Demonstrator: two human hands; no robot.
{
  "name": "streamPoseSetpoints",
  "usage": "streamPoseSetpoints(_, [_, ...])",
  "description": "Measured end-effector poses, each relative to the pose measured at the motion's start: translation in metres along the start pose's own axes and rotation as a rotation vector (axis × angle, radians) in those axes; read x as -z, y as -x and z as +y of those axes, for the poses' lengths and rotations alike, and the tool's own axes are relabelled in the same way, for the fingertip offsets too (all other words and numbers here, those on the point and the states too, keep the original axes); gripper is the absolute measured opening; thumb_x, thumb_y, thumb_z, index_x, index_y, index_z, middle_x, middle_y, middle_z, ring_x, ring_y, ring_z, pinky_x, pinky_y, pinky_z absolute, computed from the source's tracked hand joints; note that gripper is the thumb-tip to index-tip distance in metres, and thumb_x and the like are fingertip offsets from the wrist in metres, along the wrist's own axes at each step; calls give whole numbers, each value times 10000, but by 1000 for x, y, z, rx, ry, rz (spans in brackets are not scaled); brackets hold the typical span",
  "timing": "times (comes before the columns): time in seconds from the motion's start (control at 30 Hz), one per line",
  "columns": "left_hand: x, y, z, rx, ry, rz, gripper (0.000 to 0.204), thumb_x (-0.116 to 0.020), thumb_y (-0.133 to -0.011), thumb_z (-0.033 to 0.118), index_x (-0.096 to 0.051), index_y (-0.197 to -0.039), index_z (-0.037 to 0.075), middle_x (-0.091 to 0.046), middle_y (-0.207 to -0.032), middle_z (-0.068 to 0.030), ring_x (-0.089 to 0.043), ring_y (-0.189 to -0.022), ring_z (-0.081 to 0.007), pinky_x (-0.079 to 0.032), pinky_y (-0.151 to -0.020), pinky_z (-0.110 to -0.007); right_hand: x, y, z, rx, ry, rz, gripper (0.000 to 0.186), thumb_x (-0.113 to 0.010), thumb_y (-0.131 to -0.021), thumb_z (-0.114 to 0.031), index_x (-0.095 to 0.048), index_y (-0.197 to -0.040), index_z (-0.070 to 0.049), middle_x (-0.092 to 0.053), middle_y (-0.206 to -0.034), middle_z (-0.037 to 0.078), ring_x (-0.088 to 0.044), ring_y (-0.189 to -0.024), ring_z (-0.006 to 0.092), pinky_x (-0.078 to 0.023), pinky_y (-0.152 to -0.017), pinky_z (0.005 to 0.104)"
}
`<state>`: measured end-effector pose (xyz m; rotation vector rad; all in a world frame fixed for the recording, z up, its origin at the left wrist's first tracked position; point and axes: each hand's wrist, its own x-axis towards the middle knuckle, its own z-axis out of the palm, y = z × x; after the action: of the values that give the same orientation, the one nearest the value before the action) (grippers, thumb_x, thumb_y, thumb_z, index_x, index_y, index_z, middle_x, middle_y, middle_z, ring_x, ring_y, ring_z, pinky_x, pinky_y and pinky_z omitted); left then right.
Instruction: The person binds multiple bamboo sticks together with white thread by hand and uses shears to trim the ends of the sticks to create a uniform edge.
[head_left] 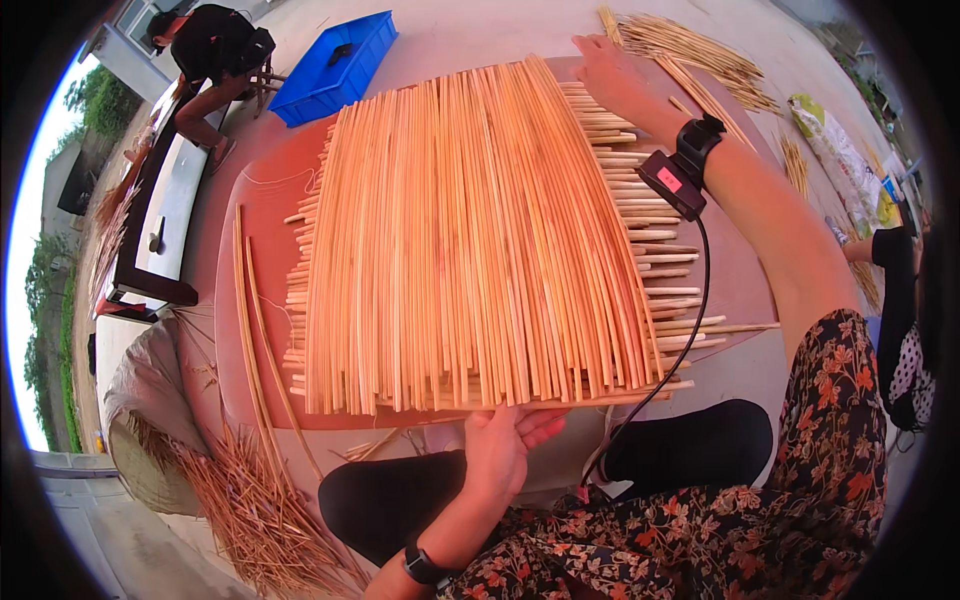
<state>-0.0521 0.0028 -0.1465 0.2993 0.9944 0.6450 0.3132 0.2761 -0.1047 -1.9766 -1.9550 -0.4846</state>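
A wide layer of straight, peeled orange-tan stalks [450, 240] runs from near to far in front of me. It lies over a crosswise layer of thicker stalks [665, 255], whose ends jut out at both sides. At the near edge, my left hand [497, 455] touches the stalk ends from below, its fingers apart and stretched to the right. Beyond the far right corner is my right hand [612, 78], fingers bent and drawn together; what they hold, if anything, cannot be made out. A small black box [672, 185] with a cable hangs by my right wrist.
The stalks rest on a reddish table [262, 200]. Long loose stalks [250, 330] lean at its left, above a brown brushy heap [260, 510]. A stalk bundle [690, 55] lies far right. Farther off are a blue crate [335, 65] and a seated person [215, 60]. Another person is at right.
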Motion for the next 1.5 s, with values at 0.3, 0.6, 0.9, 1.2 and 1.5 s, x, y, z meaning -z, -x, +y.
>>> streamPoseSetpoints(0.3, [1, -9, 0, -51, 11, -84, 288, -397, -999, 126, -502, -1166, -84, -620, -1148, -246, -655, -1030, -343, -577, -842, -424, 32, 174, -169, 297, -211, -249, 643, -423, -966, -494, -366, -1450, -75, -354, -1491, 187, -304, -1395, 355, -221, -1148, 477])
streamPoseSetpoints(0.6, [28, 33, 48, 254, -539, -314, 428, -507, -989, 257, -517, -1196, -117, -627, -1125, -257, -680, -970, -325, -574, -817, -379, 29, 181, -160, 305, -170, -324, 704, -385, -962, -572, -336, -1472, -90, -350, -1499, 186, -264, -1420, 345, -211, -1155, 466])
streamPoseSetpoints(0.9, [98, -28, 175, -1025, -1603, 480, 520, -656, -870, 331, -569, -1273, 14, -581, -1267, -211, -538, -1214, -325, -413, -1022, -416, 64, 191, -136, 65, -334, -127, 588, -486, -974, -396, -394, -1413, -14, -445, -1399, 241, -412, -1302, 408, -335, -1089, 431])
streamPoseSetpoints(1.2, [118, -88, 187, -1003, -1616, 597, 591, -670, -859, 320, -504, -1354, 43, -632, -1138, -160, -589, -1066, -295, -447, -915, -420, 99, 242, -99, -471, -555, -223, 410, -637, -840, -244, -612, -1118, 55, -674, -974, 239, -639, -963, 383, -489, -863, 427])
streamPoseSetpoints(1.5, [148, -109, 214, -975, -1448, 593, 446, -613, -826, 108, -577, -1264, 31, -630, -801, -82, -609, -725, -181, -488, -706, -349, 122, 248, -122, -550, -772, -237, 414, -654, -854, -147, -540, -1204, 43, -675, -886, 155, -664, -776, 199, -517, -668, 334])
